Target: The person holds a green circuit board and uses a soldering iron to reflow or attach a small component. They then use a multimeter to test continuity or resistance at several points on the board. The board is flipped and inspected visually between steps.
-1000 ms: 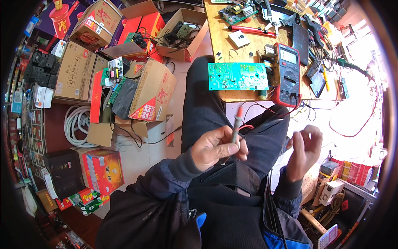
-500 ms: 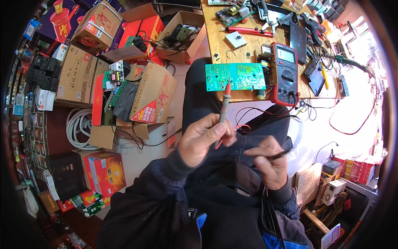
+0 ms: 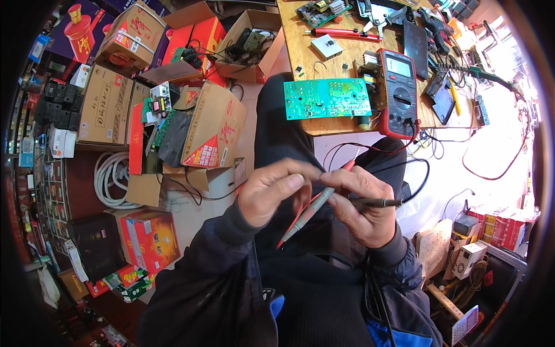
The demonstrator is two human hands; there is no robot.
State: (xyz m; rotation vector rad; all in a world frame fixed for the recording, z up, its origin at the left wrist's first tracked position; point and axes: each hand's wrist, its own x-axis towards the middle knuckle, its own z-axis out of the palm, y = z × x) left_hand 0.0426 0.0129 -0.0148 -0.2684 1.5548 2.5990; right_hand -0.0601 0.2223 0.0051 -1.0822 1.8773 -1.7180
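Observation:
In my right hand [image 3: 367,211] are two multimeter probes, gripped between thumb and fingers. The grey-and-red probe [image 3: 312,213] slants down toward my lap; the black probe [image 3: 377,202] points out to the right, its lead looping upward. My left hand [image 3: 266,194] is beside them, index finger stretched to the right hand's fingertips, thumb apart. Its other fingers are partly blurred behind the grey probe. Beyond my hands, a green circuit board [image 3: 326,99] lies at the table's near edge. To its right stands a red-and-grey multimeter [image 3: 399,95].
The wooden table [image 3: 306,43] also carries a red pen-like tool [image 3: 352,34], a white block [image 3: 327,47], a dark phone [image 3: 415,49] and pliers [image 3: 381,20]. Open cartons [image 3: 214,124] with electronic parts stand at left, near a coiled white hose [image 3: 110,179].
The grey-and-red probe has left the circuit board and passed from my left hand into my right, alongside the black probe. My hands have come together over my lap.

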